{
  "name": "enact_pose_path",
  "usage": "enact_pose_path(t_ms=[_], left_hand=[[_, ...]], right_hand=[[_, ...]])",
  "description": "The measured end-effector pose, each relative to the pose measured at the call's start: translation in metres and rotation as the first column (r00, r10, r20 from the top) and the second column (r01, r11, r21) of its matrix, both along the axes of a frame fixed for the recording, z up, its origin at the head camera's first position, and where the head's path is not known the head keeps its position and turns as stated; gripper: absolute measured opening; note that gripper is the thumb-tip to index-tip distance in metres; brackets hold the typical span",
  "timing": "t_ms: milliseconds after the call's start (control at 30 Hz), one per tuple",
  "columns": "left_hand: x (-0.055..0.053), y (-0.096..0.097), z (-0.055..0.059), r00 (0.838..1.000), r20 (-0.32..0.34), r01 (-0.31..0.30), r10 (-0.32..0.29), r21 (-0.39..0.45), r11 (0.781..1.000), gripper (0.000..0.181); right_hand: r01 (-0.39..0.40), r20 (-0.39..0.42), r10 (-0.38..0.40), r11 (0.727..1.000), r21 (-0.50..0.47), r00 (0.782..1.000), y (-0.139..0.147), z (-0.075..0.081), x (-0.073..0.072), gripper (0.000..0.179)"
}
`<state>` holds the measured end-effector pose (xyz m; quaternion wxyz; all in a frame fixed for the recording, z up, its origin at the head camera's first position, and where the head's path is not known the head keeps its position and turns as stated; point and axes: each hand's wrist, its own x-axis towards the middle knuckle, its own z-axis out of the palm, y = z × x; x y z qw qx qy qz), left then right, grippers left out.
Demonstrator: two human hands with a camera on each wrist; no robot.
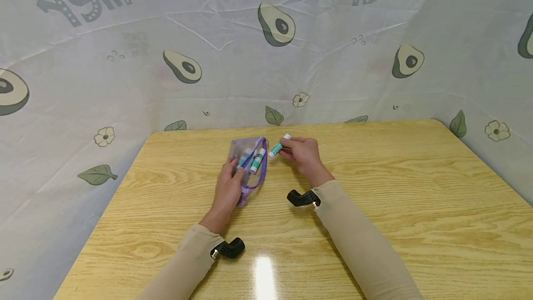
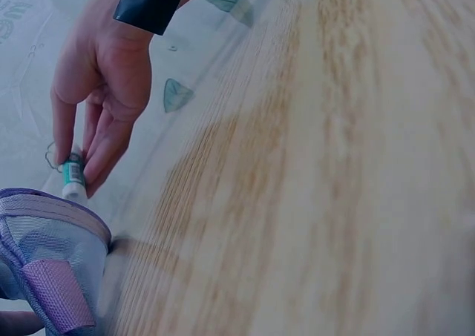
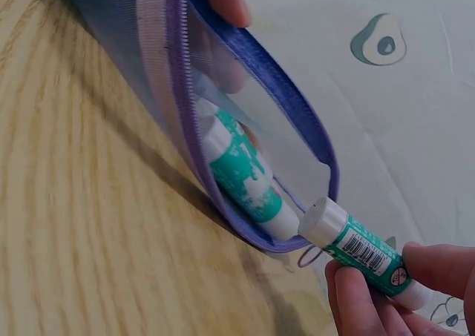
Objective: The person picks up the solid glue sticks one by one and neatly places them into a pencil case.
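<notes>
A see-through mesh pouch with a purple zip edge (image 1: 263, 174) is held by my left hand (image 1: 227, 186), its thumb over the near side of the opening. The zip is undone and the mouth gapes toward the right. Inside lie green-and-white glue sticks (image 3: 245, 176), at least two; the mesh partly veils them. Just right of the mouth, my right hand (image 1: 305, 155) pinches another glue stick (image 3: 365, 254) between thumb and fingers. This stick is tilted, its white end toward the pouch, with a barcode showing in the right wrist view.
Both hands work over a wood-grain table (image 1: 395, 189). Behind it hangs a pale cloth (image 1: 233, 59) printed with avocados and leaves. Black wrist mounts (image 1: 231, 248) stick out from both sleeves.
</notes>
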<state>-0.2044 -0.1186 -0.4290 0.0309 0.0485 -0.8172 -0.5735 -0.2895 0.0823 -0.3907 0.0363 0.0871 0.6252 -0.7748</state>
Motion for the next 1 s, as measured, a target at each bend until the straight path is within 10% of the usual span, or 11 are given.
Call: enact_pose_path(t_ms=[1000], left_hand=[[0.0,0.002,0.002,1.0,-0.015,-0.011,0.011,-0.02,1.0,0.054]], right_hand=[[-0.089,0.042,0.092,0.993,-0.072,0.995,-0.035,-0.022,0.007,0.035]])
